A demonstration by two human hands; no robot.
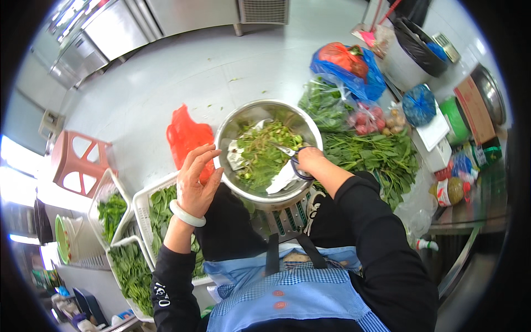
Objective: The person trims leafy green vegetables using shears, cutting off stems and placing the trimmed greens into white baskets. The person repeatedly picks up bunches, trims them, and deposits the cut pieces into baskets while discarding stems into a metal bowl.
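A round steel bowl (pixel 269 200) is in front of me, over my lap. Inside it lie green vegetable trimmings (pixel 265 153) and crumpled white paper (pixel 283 177). My right hand (pixel 311 159) reaches over the bowl's right rim, gripping a pair of scissors (pixel 284 149) with dark handles; the blades point left over the trimmings. At the bowl's left rim my left hand (pixel 198 182) is raised, fingers apart, with nothing in it; a pale bangle (pixel 186 213) circles that wrist. Beyond it, a red plastic bag (pixel 186 133) lies on the floor.
Long leafy greens (pixel 373 157) are heaped on my right, near a clear bag of greens (pixel 325 101) and a blue bag (pixel 375 83). White baskets (pixel 145 203) of greens stand on my left, below a pink plastic stool (pixel 76 162). A lined bin (pixel 408 58) stands at upper right.
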